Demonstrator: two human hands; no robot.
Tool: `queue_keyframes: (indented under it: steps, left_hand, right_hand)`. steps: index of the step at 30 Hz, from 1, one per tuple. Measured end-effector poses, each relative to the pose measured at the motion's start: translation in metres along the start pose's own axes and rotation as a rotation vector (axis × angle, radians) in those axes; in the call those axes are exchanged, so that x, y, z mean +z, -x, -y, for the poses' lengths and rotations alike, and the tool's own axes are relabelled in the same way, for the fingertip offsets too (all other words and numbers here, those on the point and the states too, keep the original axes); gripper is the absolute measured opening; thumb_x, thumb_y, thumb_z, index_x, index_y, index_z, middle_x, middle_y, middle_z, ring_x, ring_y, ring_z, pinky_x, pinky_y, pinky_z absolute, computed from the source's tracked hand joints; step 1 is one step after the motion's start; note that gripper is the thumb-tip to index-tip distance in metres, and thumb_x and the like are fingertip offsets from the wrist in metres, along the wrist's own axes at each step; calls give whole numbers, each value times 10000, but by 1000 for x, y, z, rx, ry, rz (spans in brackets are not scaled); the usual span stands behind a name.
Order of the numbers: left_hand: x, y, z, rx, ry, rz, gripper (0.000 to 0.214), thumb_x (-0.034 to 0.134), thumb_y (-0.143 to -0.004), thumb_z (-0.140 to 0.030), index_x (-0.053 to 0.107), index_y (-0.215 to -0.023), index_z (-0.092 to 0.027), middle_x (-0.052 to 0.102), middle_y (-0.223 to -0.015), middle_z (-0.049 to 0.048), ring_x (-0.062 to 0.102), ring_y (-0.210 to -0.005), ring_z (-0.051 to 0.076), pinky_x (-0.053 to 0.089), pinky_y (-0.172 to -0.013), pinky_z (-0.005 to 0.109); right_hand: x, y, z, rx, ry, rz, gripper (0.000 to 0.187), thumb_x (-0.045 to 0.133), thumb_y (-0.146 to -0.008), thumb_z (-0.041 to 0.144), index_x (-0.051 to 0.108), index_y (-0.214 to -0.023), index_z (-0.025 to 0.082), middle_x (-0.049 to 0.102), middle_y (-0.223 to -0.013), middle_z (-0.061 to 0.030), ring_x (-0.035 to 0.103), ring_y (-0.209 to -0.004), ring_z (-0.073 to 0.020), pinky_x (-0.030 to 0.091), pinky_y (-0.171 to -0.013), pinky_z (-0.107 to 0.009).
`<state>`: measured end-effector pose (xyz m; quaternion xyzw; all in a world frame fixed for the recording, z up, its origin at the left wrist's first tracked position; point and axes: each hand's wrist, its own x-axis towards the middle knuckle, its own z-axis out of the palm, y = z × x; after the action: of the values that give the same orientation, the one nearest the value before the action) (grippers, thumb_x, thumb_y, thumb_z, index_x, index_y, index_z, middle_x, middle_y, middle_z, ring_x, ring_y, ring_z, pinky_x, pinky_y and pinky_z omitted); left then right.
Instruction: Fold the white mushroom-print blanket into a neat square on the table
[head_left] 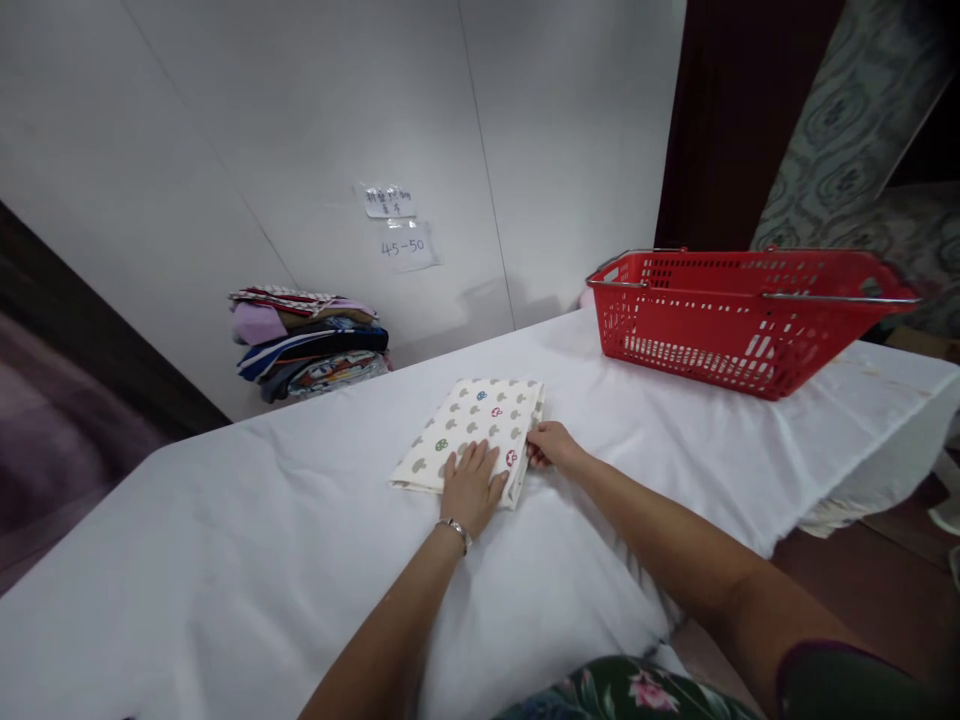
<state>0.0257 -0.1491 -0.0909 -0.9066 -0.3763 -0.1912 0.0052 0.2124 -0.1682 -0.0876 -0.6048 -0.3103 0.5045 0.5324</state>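
"Where's the camera?"

"On the person's head; the wearer's floral clothing [607, 692] shows at the bottom edge, right of centre."

"Facing which way?"

"Forward and down across the white-covered table [262, 560], with the pale wall [300, 150] behind it in the upper frame."

"How near?"

"Close enough that the forearms [394, 625] run in from the bottom edge and lower right, with the left hand [471, 490] and right hand [552, 445] just below mid-frame."

"Narrow or wide?"

"Wide: the red basket [697, 325] at the right fits in whole."
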Motion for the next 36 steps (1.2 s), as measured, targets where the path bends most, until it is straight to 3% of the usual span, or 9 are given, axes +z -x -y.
queue_keyframes:
  steps: [4,8,13,16,24,36]
  left_hand:
    - [4,4,1,10,1,-21,375,418,-880,-363,506,-1226,-249,463,-1346,78,374,-1264,261,228,-1036,526]
    - [-6,-2,-1,-29,57,-13,315,435,-873,-364,569,-1134,-249,539,-1268,66,453,-1189,242,274,-1008,502]
    - [-18,-22,-25,-50,89,-12,251,472,-852,-395,630,-960,-232,634,-1029,31,536,-1000,186,360,-923,358]
    - [-17,-33,-40,-88,21,70,234,534,-800,-404,622,-916,-220,616,-947,32,532,-929,195,392,-836,328]
    - [-13,-51,-46,-234,-91,279,260,500,-793,-429,573,-917,-213,572,-1003,54,534,-928,209,393,-741,308]
    - [-11,-49,-46,-242,-101,235,263,376,-855,-317,618,-855,-214,594,-956,56,546,-887,193,398,-688,294]
  right_hand:
    - [-2,2,-5,-27,-20,-28,174,560,-733,169,460,-590,170,537,-442,39,497,-328,-76,297,-298,-155]
    - [-6,4,-8,-17,-42,-50,176,562,-761,213,456,-625,176,547,-456,46,492,-327,-66,293,-298,-147]
    - [-7,2,-7,-9,-46,-52,138,526,-771,153,463,-650,173,573,-476,42,487,-315,-61,289,-289,-145]
    - [-8,4,-6,-12,-40,-3,129,505,-759,111,475,-648,170,572,-460,37,490,-311,-76,302,-286,-158]
    - [-12,3,-7,-1,-58,62,154,518,-792,156,492,-640,162,579,-476,25,487,-314,-77,319,-288,-169]
    - [-10,0,-1,36,-99,49,179,532,-784,149,508,-606,150,538,-452,40,451,-318,-51,269,-299,-157]
